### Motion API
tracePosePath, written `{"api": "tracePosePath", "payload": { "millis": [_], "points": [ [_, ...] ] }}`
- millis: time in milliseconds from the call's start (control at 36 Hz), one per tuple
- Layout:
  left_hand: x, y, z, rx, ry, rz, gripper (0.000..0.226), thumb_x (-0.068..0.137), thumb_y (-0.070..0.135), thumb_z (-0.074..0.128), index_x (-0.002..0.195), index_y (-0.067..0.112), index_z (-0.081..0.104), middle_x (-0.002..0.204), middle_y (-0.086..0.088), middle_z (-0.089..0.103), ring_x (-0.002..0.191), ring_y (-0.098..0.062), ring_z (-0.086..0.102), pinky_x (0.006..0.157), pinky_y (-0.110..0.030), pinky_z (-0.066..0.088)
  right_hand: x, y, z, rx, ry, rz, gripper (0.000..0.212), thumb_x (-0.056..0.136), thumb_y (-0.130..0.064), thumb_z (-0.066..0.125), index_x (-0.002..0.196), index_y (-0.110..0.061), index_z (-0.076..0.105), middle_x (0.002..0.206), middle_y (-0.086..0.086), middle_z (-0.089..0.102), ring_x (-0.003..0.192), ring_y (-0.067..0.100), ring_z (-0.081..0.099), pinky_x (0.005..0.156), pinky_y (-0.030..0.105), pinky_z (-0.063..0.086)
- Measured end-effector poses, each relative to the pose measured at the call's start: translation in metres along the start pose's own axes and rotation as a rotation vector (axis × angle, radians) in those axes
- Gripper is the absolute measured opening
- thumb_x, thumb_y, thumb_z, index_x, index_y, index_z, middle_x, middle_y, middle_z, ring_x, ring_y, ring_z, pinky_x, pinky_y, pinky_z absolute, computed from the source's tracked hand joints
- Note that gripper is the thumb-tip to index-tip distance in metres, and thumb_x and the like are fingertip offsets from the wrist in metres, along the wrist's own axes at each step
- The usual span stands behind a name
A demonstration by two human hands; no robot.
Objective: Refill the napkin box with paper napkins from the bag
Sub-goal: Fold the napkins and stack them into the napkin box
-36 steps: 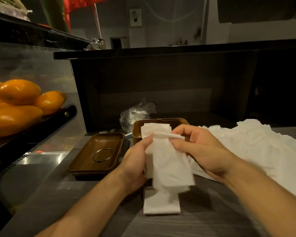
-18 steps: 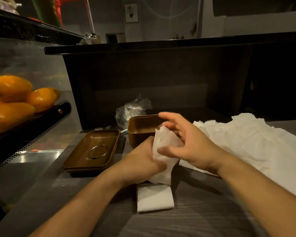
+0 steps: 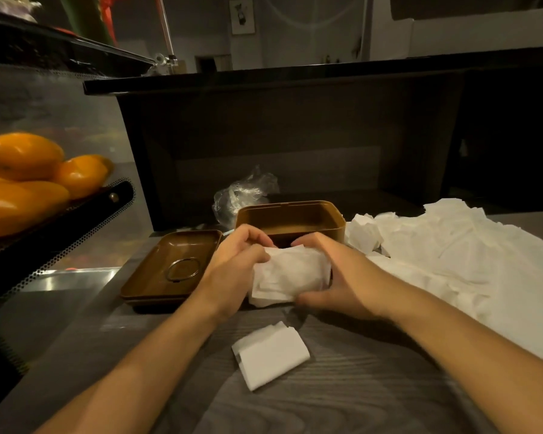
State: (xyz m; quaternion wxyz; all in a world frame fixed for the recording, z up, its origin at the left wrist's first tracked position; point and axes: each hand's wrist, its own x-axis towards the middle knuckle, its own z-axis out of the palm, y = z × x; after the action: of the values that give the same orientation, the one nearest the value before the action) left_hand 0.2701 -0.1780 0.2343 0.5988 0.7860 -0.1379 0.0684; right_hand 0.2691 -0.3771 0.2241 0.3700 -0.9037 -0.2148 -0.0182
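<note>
A folded bundle of white paper napkins (image 3: 287, 274) sits between both hands, just in front of the open brown napkin box (image 3: 336, 214). My left hand (image 3: 235, 264) grips its left end, fingers curled over the top. My right hand (image 3: 333, 277) grips the right end, thumb underneath. The box's inside looks empty. A large heap of loose white napkins (image 3: 458, 261) lies to the right on the table. One folded napkin (image 3: 271, 353) lies flat on the table near me.
The box's brown lid (image 3: 170, 270), upside down with a ring in it, lies left of the box. A crumpled clear plastic bag (image 3: 242, 195) sits behind the box. Oranges (image 3: 29, 177) fill a perforated tray at left. A dark counter wall (image 3: 279, 145) stands behind.
The napkin strip that hung upright from my hands is now folded into a compact bundle held at both ends, lower and closer to the box.
</note>
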Motion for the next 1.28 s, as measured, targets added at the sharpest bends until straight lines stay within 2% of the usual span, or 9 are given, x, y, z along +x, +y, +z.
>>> {"api": "tracePosePath", "payload": {
  "millis": [139, 389, 556, 667, 861, 944, 1056, 1167, 1278],
  "points": [
    [0.0, -0.002, 0.002, -0.082, -0.046, 0.006, 0.039, 0.076, 0.03, 0.067, 0.114, 0.029, 0.057, 0.115, 0.003, 0.061, 0.109, -0.017, 0.062, 0.083, -0.037, 0.06, 0.001, -0.005, 0.0, 0.005, 0.119, -0.072, 0.046, 0.09, -0.025, 0.074, 0.116, -0.047, 0.044, 0.106, -0.03, 0.047, 0.099, 0.0, 0.056, 0.074, 0.01, 0.049],
    [0.001, -0.01, -0.002, 0.228, -0.031, 0.138, 0.045, 0.084, 0.014, 0.073, 0.115, 0.042, 0.056, 0.113, 0.02, 0.058, 0.108, -0.006, 0.057, 0.08, -0.03, 0.061, 0.001, -0.002, -0.002, 0.022, 0.124, -0.088, 0.056, 0.084, -0.026, 0.081, 0.118, -0.052, 0.045, 0.113, -0.034, 0.048, 0.098, -0.007, 0.054, 0.067, 0.004, 0.047],
    [-0.002, -0.007, -0.001, 0.441, -0.157, 0.138, 0.057, 0.08, 0.025, 0.077, 0.127, 0.044, 0.05, 0.118, 0.023, 0.054, 0.111, -0.003, 0.054, 0.087, -0.028, 0.056, -0.001, -0.004, 0.002, -0.014, -0.001, -0.036, 0.057, 0.087, -0.033, 0.078, 0.122, -0.053, 0.037, 0.11, -0.031, 0.048, 0.099, -0.001, 0.06, 0.078, 0.017, 0.057],
    [-0.001, -0.009, -0.003, 0.52, -0.143, 0.15, 0.051, 0.084, 0.021, 0.074, 0.12, 0.048, 0.05, 0.112, 0.028, 0.053, 0.109, 0.002, 0.051, 0.084, -0.017, 0.049, -0.001, -0.004, -0.001, 0.018, 0.045, -0.002, 0.042, 0.093, -0.028, 0.071, 0.12, -0.044, 0.044, 0.109, -0.026, 0.053, 0.089, 0.004, 0.064, 0.066, 0.015, 0.057],
    [0.001, 0.002, -0.004, 0.244, -0.255, -0.029, 0.043, 0.084, 0.032, 0.079, 0.118, 0.044, 0.056, 0.114, 0.023, 0.063, 0.103, 0.0, 0.064, 0.082, -0.025, 0.06, 0.006, -0.007, -0.011, 0.455, 0.294, 0.073, 0.038, 0.091, -0.016, 0.073, 0.116, -0.037, 0.053, 0.113, -0.019, 0.061, 0.104, 0.01, 0.063, 0.079, 0.023, 0.06],
    [-0.003, 0.007, 0.0, 0.119, -0.327, -0.072, 0.037, 0.082, 0.031, 0.079, 0.106, 0.047, 0.056, 0.106, 0.025, 0.065, 0.095, 0.006, 0.066, 0.075, -0.018, 0.058, 0.006, -0.01, -0.013, 0.6, 0.318, 0.113, 0.035, 0.09, -0.015, 0.073, 0.112, -0.037, 0.057, 0.11, -0.016, 0.063, 0.103, 0.014, 0.065, 0.078, 0.026, 0.062],
    [-0.006, 0.009, 0.006, -0.04, -0.311, -0.11, 0.035, 0.083, 0.031, 0.076, 0.11, 0.042, 0.057, 0.106, 0.019, 0.069, 0.096, 0.006, 0.067, 0.074, -0.018, 0.058, 0.006, -0.014, -0.011, 0.671, 0.307, 0.155, 0.031, 0.089, -0.02, 0.074, 0.114, -0.031, 0.061, 0.112, -0.011, 0.067, 0.106, 0.016, 0.067, 0.085, 0.034, 0.062],
    [-0.005, 0.01, 0.012, -0.04, -0.215, -0.119, 0.039, 0.082, 0.029, 0.079, 0.117, 0.035, 0.062, 0.108, 0.015, 0.073, 0.101, -0.004, 0.07, 0.091, -0.034, 0.06, 0.002, -0.021, -0.01, 0.676, 0.212, 0.245, 0.033, 0.09, -0.042, 0.068, 0.119, -0.028, 0.063, 0.115, -0.008, 0.07, 0.108, 0.015, 0.068, 0.091, 0.036, 0.06],
    [-0.004, 0.009, 0.019, -0.032, -0.122, -0.08, 0.045, 0.076, 0.031, 0.085, 0.116, 0.034, 0.064, 0.103, 0.018, 0.074, 0.097, -0.001, 0.07, 0.084, -0.028, 0.06, 0.004, -0.027, -0.008, 0.538, 0.229, 0.29, 0.035, 0.094, -0.032, 0.068, 0.128, -0.025, 0.06, 0.119, -0.01, 0.069, 0.111, 0.012, 0.066, 0.095, 0.037, 0.058]
  ]
}}
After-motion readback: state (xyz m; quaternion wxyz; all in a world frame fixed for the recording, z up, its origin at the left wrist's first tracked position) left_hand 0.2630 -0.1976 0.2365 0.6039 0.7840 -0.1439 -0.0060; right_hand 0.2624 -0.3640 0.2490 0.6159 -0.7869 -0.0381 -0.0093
